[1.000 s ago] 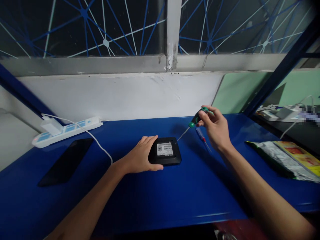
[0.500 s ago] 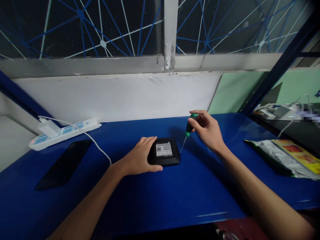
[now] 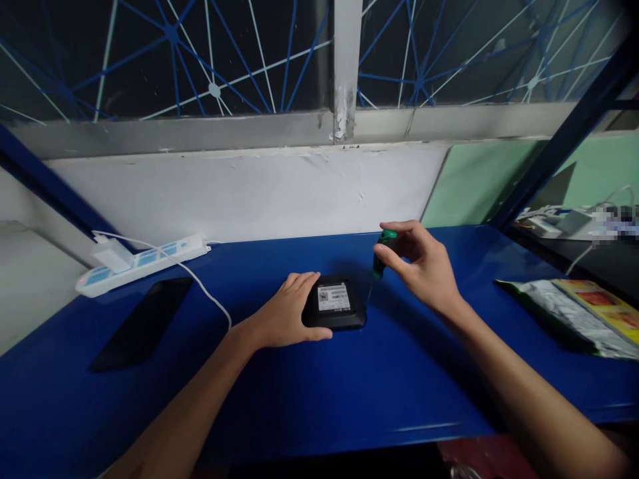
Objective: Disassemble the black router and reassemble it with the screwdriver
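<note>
A flat black device with a white printed label lies on the blue table; I cannot make out its exact kind. My left hand grips its left side, thumb along the near edge and fingers over the far edge. In my right hand is a screwdriver with a black and green handle, held between thumb and fingers. Its thin shaft points down to the device's right edge, close to the near right corner. Whether the tip touches the casing is hard to tell.
At the left stands a white power strip with a plugged-in charger and a white cable. A black phone-like slab lies in front of it. To the right rests a silver and yellow packet.
My right hand has brought the screwdriver from the device's far right corner down its right edge, turning it more upright. A second, red-collared screwdriver is now hidden behind that hand. My left hand keeps its grip.
</note>
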The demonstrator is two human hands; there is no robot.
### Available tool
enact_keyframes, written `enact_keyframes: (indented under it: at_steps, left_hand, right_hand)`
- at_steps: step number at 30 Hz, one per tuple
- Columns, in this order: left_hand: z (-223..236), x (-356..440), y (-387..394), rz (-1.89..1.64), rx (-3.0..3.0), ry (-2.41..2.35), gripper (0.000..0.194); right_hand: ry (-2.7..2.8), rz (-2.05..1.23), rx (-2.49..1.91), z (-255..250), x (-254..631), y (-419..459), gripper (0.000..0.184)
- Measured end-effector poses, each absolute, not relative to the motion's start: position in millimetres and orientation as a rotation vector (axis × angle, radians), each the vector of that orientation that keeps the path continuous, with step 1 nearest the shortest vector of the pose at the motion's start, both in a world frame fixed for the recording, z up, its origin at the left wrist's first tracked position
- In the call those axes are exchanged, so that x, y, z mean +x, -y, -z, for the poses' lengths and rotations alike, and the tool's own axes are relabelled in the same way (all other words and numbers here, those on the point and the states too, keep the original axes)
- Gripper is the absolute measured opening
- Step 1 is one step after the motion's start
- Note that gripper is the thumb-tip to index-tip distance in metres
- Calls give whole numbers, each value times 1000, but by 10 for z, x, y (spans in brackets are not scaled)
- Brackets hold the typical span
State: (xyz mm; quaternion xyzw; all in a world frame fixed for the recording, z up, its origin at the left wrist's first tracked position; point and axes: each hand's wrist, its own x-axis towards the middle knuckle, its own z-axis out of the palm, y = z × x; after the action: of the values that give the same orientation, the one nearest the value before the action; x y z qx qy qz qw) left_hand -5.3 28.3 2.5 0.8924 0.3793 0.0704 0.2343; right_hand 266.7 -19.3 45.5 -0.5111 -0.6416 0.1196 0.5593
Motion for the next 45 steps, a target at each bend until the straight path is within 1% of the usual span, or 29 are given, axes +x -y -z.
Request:
enact_keyframes:
  at_steps: [4,13,18,21,23,27,31,36,45]
  left_hand:
    - [-33,-48,-267,-187,2447,-1046,117]
    - [-23,-47,-265,-201,2452,-1043,117]
    - [-32,-42,-257,-214,2432,-1035,118]
    - [-24,-45,-259,-253,2428,-1004,118]
    - [-16,-46,-263,-267,2424,-997,118]
    - [-9,-46,-269,-258,2416,-1010,119]
    - [-2,-48,-270,-264,2423,-1013,119]
    - [0,-45,-272,-288,2428,-1006,117]
    - [-34,-27,-257,-240,2410,-1041,120]
  right_hand:
    - [1529,-233,-1258,-471,2676,238,36]
    - [1550,-137,-1359,-436,2768,432,47]
    - [1424,-259,-1365,-264,2975,597,53]
    - [1376,-382,-1429,-109,3176,712,54]
    - [1387,-438,-1511,-18,3304,806,50]
    - [1609,-417,-1734,60,3422,1018,35]
    - [1813,-464,-1706,15,3303,1161,27]
    - [1877,-423,-1620,-32,3141,1139,24]
    - [2029,-426,-1576,-141,3211,960,25]
